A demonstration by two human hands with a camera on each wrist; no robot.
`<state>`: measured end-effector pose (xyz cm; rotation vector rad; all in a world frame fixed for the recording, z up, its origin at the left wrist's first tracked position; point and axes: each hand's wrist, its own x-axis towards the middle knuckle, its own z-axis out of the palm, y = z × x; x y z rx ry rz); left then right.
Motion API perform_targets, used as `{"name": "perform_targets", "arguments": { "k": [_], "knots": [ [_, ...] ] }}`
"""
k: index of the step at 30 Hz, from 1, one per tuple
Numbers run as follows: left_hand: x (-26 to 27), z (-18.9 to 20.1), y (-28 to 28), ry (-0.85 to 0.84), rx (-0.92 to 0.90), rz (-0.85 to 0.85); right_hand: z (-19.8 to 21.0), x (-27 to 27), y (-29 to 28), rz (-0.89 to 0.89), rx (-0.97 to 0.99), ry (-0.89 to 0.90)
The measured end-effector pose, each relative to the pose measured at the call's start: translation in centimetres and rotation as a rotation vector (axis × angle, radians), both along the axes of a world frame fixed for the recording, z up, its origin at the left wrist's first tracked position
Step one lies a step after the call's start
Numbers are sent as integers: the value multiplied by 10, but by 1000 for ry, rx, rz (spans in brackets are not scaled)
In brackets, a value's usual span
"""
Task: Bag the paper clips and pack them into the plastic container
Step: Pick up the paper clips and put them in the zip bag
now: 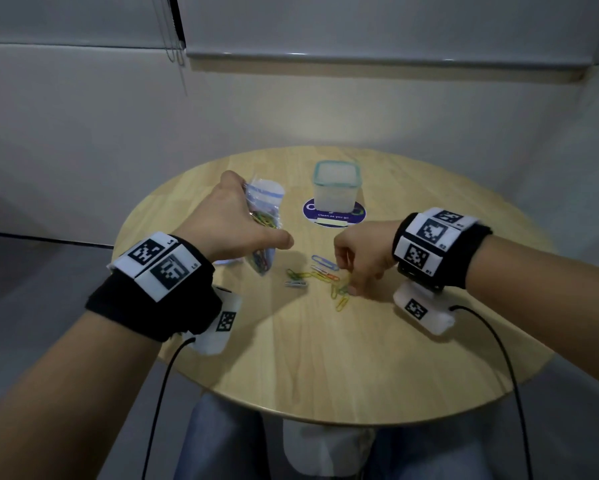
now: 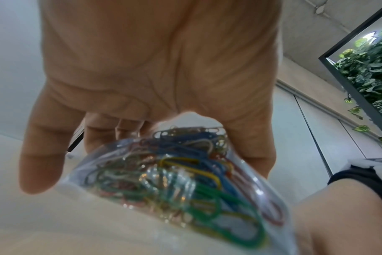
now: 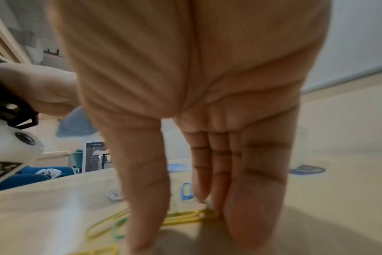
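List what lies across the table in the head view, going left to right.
Left hand gripping the plastic bag of paper clips → loose paper clips on the table → right hand reaching down to them. The plastic container stands farther back, above the loose clips.

The left hand (image 2: 153, 69) closes its grip around a clear plastic bag (image 2: 246, 174). Coloured paper clips (image 2: 185, 174) fill the bag below the grip, above the pale tabletop (image 2: 55, 224). The fingers (image 2: 41, 155) curl down beside it.
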<state>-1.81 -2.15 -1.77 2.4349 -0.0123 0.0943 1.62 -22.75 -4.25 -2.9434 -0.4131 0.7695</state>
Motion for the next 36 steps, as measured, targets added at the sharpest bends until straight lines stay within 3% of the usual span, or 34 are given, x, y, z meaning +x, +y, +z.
{"name": "perform_targets", "arguments": {
  "k": [7, 13, 21, 26, 31, 34, 36],
  "knots": [
    [2, -1, -3, 11, 26, -26, 0, 16, 18, -53, 207, -70],
    [4, -4, -3, 34, 27, -38, 0, 13, 35, 21, 22, -50],
    [2, -5, -4, 44, 29, -51, -5, 4, 52, 138, 25, -149],
    [-1, -5, -7, 50, 56, -68, -6, 0, 43, 97, 79, -164],
    [-4, -4, -13, 48, 59, -83, 25, -2, 16, -113, 342, -166],
    [-6, -3, -19, 33, 91, -96, 60, -2, 6, -258, 667, -277],
    [-7, -3, -25, 21, 80, -109, 82, -5, 8, -262, 821, -290]
  ]
}}
